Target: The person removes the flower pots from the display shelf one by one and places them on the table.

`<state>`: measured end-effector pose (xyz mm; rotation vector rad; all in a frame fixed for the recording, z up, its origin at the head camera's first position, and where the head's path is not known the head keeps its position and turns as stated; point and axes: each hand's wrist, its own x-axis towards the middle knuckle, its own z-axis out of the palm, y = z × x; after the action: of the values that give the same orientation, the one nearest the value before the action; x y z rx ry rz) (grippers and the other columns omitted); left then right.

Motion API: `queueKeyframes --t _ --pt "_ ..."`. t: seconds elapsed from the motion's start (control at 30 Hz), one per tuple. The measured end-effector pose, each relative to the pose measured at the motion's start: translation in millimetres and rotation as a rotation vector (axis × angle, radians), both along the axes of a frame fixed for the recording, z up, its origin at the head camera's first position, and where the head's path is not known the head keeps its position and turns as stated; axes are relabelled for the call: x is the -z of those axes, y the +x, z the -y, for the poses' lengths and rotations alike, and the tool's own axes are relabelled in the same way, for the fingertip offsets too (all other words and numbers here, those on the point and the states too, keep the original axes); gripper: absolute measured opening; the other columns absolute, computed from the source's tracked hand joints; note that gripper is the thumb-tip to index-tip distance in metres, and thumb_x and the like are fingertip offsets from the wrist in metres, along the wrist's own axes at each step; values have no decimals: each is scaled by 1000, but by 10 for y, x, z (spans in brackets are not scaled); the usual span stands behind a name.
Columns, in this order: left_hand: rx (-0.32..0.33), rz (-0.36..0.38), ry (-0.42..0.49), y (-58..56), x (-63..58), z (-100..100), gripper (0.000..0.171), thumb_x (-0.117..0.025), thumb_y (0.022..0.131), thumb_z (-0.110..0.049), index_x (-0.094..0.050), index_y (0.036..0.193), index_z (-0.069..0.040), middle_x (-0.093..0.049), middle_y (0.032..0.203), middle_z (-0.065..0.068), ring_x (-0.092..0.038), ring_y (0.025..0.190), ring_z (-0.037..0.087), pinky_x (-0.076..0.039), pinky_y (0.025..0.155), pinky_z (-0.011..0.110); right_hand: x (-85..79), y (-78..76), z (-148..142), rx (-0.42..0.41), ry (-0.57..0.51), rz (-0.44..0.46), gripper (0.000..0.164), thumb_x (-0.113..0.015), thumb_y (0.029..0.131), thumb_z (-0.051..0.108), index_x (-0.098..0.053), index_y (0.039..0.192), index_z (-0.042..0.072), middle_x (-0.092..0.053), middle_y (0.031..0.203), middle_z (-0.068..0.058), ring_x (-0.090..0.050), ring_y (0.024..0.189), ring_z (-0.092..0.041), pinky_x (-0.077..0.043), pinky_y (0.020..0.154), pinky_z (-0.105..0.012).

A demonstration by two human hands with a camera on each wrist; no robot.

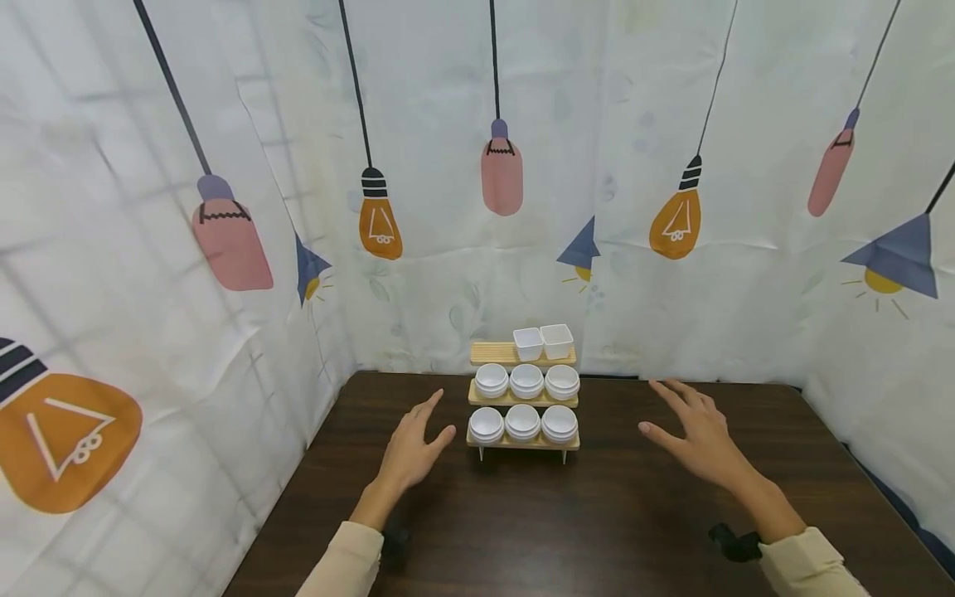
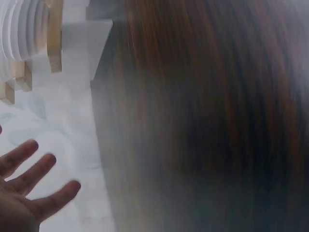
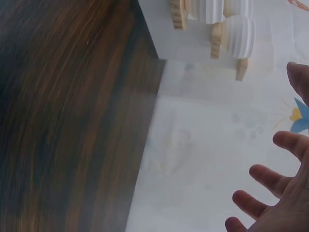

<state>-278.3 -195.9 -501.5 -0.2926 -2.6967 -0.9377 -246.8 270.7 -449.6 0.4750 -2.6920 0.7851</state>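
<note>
Near far edge of dark wooden worktop (image 1: 522,531) | round white bowls (image 1: 526,380), square white cups (image 1: 556,340) being raised by tiered pale-wood rack (image 1: 491,354), presumably for visibility | left hand (image 1: 411,444), right hand (image 1: 701,439) being held empty

Tiered wooden stand (image 1: 491,354), round white bowls (image 1: 526,380) below, white square bowls (image 1: 556,341) atop

We note a dark wood-grain table (image 1: 522,522). On it, near the far edge, we see a three-tiered stand (image 1: 488,354): round white bowls (image 1: 526,383) on two lower tiers, two square white dishes (image 1: 557,342) on top.
</note>
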Motion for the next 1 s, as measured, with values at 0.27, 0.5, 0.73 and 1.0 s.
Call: queueKeyframes --t 0.27,0.5,0.73,1.0 --pt "48 72 433 -26 173 -173 57 -63 100 -16 -46 153 -26 -62 140 16 -63 121 36 -56 93 54 26 -82 130 -10 -98 36 69 -64 99 40 -38 158 14 -35 157 -28 -30 136 -59 -23 96 -83" --pt "80 192 751 -36 282 -330 55 -50 103 -4 -40 157 -12 -54 143 30 -60 121 45 -59 90 53 11 -141 265 -8 -148 74 68 -62 101 42 -38 158 14 -36 158 -24 -31 139 -54 -28 99 -82" --pt "38 275 925 -33 343 -461 55 -45 101 -1 -40 155 -7 -55 143 28 -63 112 26 -63 82 48 -22 -227 373 -4 -203 141 71 -57 102 49 -36 159 12 -34 160 -24 -29 144 -52 -31 105 -78" --pt "39 301 1025 -20 455 -557 56 -43 99 2 -42 155 -8 -55 141 28 -65 101 16 -63 80 48 -56 -394 505 -1 -265 189 74 -56 101 54 -34 159 14 -34 161 -22 -36 143 -48 -34 109 -73"
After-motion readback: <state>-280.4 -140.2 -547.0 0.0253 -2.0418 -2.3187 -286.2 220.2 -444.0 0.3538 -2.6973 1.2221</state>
